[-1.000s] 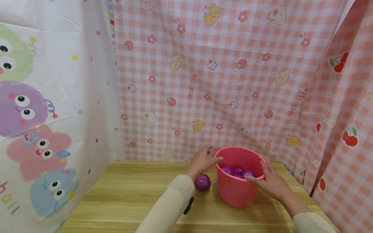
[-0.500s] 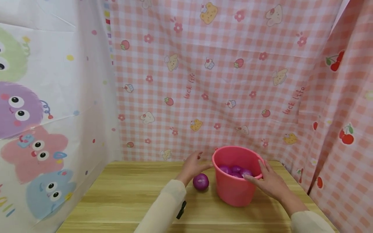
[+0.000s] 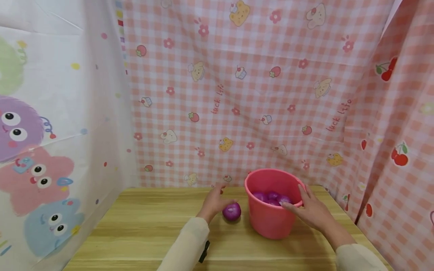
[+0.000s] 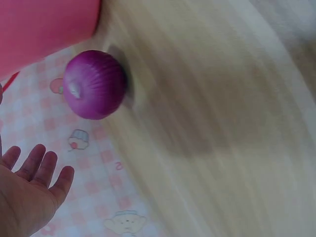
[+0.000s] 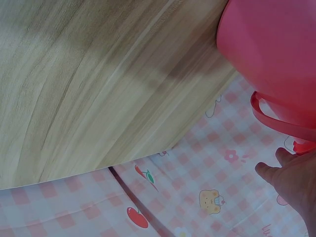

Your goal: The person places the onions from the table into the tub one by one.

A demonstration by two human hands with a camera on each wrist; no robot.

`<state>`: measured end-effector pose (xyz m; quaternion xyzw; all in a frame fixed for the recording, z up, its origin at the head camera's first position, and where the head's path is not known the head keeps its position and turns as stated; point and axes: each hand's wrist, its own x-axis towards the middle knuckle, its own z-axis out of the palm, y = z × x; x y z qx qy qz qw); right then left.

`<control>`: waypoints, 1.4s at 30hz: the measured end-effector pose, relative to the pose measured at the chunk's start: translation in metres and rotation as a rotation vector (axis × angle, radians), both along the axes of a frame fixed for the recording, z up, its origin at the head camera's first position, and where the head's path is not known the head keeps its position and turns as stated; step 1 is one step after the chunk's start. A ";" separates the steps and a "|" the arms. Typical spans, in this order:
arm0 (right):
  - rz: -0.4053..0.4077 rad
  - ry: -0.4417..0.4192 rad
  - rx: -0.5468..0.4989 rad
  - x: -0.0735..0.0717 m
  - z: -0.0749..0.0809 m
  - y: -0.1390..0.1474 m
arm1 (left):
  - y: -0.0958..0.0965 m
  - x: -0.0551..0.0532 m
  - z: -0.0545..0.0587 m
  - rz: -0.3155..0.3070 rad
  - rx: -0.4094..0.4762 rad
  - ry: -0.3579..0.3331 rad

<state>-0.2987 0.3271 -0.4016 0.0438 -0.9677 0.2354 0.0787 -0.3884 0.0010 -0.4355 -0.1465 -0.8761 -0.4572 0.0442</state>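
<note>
A pink plastic bucket (image 3: 271,222) stands upright on the wooden table with several purple onions (image 3: 260,196) inside. My right hand (image 3: 315,211) holds its right rim, the thumb over the front edge; in the right wrist view, two fingers show below the red handle (image 5: 279,123). One more purple onion (image 3: 233,212) lies on the table left of the bucket. Beside this onion, my left hand (image 3: 213,203) is spread with nothing in it, its thumb passing in front of the onion's upper part. The left wrist view shows the hand's fingers apart from the onion (image 4: 94,85).
The wooden table (image 3: 142,226) ends at a pink checked cloth (image 3: 190,150) behind it. More checked cloth hangs at the right, and a white cartoon-printed sheet (image 3: 98,131) at the left. A small dark item (image 3: 204,252) sits beside the left sleeve.
My left hand has moved left, away from the bucket's rim to beside the loose onion. My right hand stays at the bucket's rim. The whole head view has shifted slightly.
</note>
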 end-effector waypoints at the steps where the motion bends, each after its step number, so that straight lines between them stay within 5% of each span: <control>1: 0.000 0.002 -0.001 0.000 0.000 0.000 | -0.001 -0.001 -0.003 0.000 -0.009 0.009; 26: -0.005 -0.005 -0.025 0.000 0.003 0.000 | 0.007 0.001 -0.057 0.059 -0.101 0.004; 42: -0.019 -0.010 -0.008 0.001 0.003 0.000 | 0.017 0.000 -0.065 0.045 -0.108 0.022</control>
